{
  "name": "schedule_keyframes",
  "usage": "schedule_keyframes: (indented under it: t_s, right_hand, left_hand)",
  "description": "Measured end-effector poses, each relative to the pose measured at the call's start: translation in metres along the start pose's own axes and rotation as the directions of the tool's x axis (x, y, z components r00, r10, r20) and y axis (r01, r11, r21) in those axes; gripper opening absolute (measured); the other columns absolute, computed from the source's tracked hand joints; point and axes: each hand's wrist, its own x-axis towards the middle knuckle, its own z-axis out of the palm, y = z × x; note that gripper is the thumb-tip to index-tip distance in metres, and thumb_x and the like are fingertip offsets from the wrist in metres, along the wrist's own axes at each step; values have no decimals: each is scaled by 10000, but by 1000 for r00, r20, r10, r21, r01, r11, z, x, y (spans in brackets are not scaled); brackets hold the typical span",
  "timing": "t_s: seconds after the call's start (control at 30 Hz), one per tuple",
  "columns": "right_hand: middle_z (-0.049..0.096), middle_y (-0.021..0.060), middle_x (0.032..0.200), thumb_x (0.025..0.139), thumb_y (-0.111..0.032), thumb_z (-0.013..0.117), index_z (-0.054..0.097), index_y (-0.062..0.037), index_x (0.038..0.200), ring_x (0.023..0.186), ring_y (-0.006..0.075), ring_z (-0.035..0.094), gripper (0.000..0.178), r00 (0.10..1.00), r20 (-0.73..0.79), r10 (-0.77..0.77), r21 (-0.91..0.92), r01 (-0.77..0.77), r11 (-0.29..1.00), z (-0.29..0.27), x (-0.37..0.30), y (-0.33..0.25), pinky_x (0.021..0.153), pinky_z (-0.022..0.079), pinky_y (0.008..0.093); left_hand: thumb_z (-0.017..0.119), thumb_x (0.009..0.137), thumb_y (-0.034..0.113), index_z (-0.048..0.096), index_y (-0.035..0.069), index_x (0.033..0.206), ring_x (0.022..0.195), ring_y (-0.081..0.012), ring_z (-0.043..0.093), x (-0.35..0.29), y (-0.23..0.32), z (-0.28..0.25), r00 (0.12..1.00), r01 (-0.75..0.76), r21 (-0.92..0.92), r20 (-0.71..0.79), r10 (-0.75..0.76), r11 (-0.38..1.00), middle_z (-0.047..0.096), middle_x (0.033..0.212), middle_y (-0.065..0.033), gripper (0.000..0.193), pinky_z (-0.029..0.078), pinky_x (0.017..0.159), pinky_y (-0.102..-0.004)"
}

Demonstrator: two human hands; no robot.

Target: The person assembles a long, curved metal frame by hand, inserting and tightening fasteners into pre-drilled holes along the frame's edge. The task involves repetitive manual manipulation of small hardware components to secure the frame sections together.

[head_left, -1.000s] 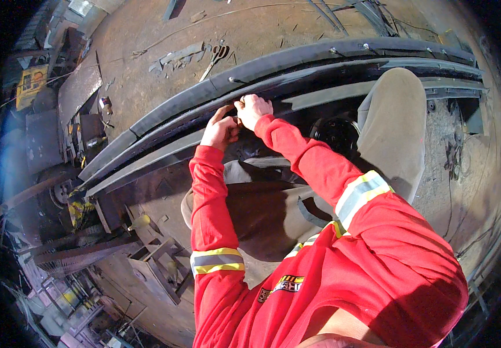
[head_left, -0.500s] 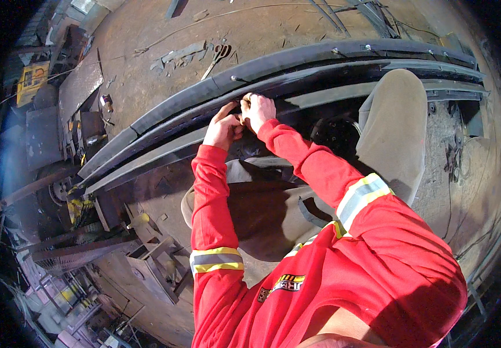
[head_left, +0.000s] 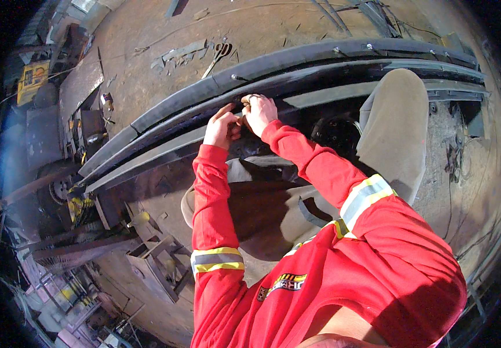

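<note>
While scraps [head_left: 184, 53] litter the floor [head_left: 273, 26], both hands [head_left: 221, 131] [head_left: 261, 115] curl half-closed, any held object indiscernible.

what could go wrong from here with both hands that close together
The bare right hand might scrape against the short shiny metal studs along the long dark-grey strip just beyond it. The bare left hand is close beside the right; I can't make out what they hold, so anything small could drop.

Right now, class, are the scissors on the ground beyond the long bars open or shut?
Shut, it seems: the scissors taper to one narrow strip, no gap showing.
</note>
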Motion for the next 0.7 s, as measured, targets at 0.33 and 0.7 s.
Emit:
schedule_keyframes:
  t_s: [0.33,0.7]
  right_hand:
    - [614,75,1060,763,-195,529,615,-115,1027,1037,248,542,288,1000,9,28,-96,-27,995,5,6,3,898,387,418]
    - [614,57,1049,757,-208,557,622,-136,990,1016,254,549,252,999,-32,-39,-96,36,995,7,6,4,865,412,430]
  left_hand:
    - [504,733,44,395,32,1312,492,-107,391,2,-4,1,997,-39,-4,-62,38,999,499,666,-37,589,307,452,-253]
    - [493,743,29,465,31,1258,451,-91,380,0,1,6,992,-82,54,-92,87,995,479,595,-21,516,297,413,-232]
